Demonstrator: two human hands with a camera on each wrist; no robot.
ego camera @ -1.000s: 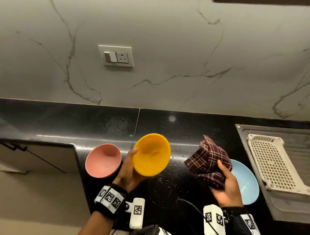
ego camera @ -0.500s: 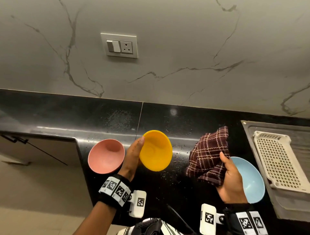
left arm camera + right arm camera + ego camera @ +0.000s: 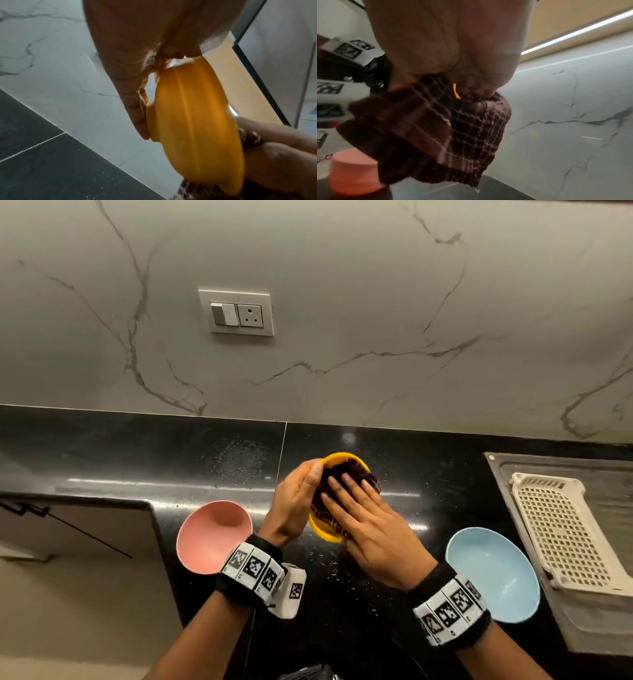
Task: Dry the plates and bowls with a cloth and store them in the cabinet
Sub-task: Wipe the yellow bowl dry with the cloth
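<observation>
A yellow bowl (image 3: 329, 535) (image 3: 192, 121) is held tilted above the black counter (image 3: 205, 460). My left hand (image 3: 296, 498) (image 3: 137, 54) grips it, with the thumb at the rim and the fingers flat against its underside. A dark red checked cloth (image 3: 344, 470) (image 3: 453, 128) fills the inside of the bowl. My right hand (image 3: 363, 518) (image 3: 453, 40) presses the cloth into it with straight, spread fingers; its thumb is hidden. Loose cloth hangs below that palm. A pink bowl (image 3: 209, 535) (image 3: 351, 171) and a light blue bowl (image 3: 493, 573) stand on the counter to either side.
A white plastic drying rack (image 3: 561, 525) sits on the steel drainboard (image 3: 507, 467) at the right. Water drops speckle the counter. The counter's front edge steps back at the left (image 3: 150, 505). A switch and socket plate (image 3: 239, 313) is on the marble wall.
My right hand has brought the cloth left from above the blue bowl and now presses it into the yellow bowl. My left hand has kept hold of the bowl, turning it toward the cloth.
</observation>
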